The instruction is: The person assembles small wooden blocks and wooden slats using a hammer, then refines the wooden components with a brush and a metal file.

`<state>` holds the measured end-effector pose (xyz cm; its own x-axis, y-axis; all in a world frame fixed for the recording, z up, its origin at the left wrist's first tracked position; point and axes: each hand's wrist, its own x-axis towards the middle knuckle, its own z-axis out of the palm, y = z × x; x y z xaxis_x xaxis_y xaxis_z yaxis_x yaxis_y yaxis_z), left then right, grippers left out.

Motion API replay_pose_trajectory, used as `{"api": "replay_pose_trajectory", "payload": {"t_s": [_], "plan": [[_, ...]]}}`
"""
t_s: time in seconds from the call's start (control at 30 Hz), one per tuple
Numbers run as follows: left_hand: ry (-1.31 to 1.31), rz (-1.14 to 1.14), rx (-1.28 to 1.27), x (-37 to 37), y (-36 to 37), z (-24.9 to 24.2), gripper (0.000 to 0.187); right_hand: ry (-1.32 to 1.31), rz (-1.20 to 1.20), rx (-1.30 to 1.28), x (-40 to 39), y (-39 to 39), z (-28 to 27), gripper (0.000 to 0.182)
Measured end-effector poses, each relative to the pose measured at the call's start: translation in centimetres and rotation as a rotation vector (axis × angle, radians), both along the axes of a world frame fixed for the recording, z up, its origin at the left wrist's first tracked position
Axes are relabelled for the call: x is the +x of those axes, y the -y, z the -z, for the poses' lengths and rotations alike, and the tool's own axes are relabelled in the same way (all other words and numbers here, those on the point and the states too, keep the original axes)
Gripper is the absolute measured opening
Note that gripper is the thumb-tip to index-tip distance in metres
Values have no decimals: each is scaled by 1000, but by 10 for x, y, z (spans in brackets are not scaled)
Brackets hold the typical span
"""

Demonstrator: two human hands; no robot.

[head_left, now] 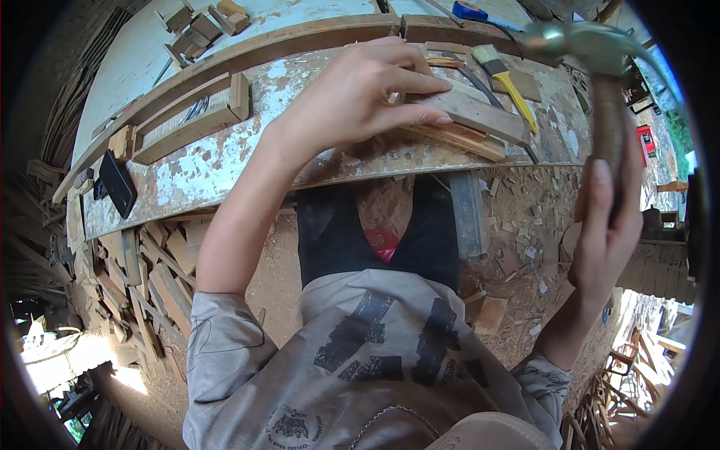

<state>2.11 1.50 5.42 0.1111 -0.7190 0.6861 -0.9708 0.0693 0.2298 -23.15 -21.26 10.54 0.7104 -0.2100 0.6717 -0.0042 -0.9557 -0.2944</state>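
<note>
My left hand reaches over the bench with thumb and fingers closed on the near end of a short wooden piece. Under and beside that piece lie more wooden strips; how they are joined is hidden. Whether a nail is between the fingertips cannot be made out. Raised at the right, a claw hammer is in my right hand, fingers wrapped around its wooden handle. The hammer head is slightly blurred and stands apart from the wood. A yellow-handled paintbrush lies just beyond the wooden piece.
A paint-stained workbench bears a wooden tray with nails, a black phone at its left edge and a blue tape measure at the back. Wooden blocks sit far left. Scrap wood piles below.
</note>
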Motion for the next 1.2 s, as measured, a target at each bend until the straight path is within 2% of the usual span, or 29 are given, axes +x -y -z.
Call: {"api": "replay_pose_trajectory", "payload": {"t_s": [0.1, 0.17, 0.27, 0.4, 0.5, 0.6, 0.67, 0.7, 0.8, 0.83, 0.9, 0.93, 1.03, 1.1, 1.17, 1.2], "plan": [[2, 7, 0, 1, 0, 1, 39, -28, 7, 354, -6, -2, 0, 54], [-2, 13, 0, 2, 1, 1, 39, 8, -18, 3, 2, 4, 7, 54], [-2, 8, 4, 0, 1, 1, 39, -390, -57, -75, 2, -7, 9, 53], [20, -2, 7, -1, 2, 2, 39, -142, -65, -189, 3, 3, 4, 51], [27, 0, 11, 1, 1, 0, 40, 28, -9, 134, -1, -2, -3, 49], [30, 7, 13, 1, 2, -1, 40, -37, -3, 213, -7, 0, 0, 48], [33, 1, 19, -1, 3, -1, 40, -198, -36, -98, 0, 4, 13, 49], [39, -9, 22, -3, 2, -1, 39, -450, -20, -13, 1, -11, 6, 50], [25, -8, 14, -3, 4, 0, 38, -272, -74, -117, 1, -11, 3, 50], [11, -3, 13, -4, 4, 1, 38, -302, -47, -42, -4, -5, 4, 50], [17, -9, 33, -4, 4, 0, 38, -167, -11, -58, -10, 3, -4, 50], [18, -14, 44, -4, 3, -1, 38, -87, 5, -14, -11, 4, -9, 50], [40, -16, 46, -3, 2, -2, 39, 121, 59, 397, -15, -9, -11, 52], [30, -11, 49, -2, 2, -1, 39, -43, 72, 173, -13, -1, -3, 51], [33, -3, 41, -3, 3, 0, 39, -335, -18, -136, -2, -9, 6, 51], [44, 2, 32, -2, 3, 1, 38, -327, -30, -129, -1, -11, 5, 52]]}}
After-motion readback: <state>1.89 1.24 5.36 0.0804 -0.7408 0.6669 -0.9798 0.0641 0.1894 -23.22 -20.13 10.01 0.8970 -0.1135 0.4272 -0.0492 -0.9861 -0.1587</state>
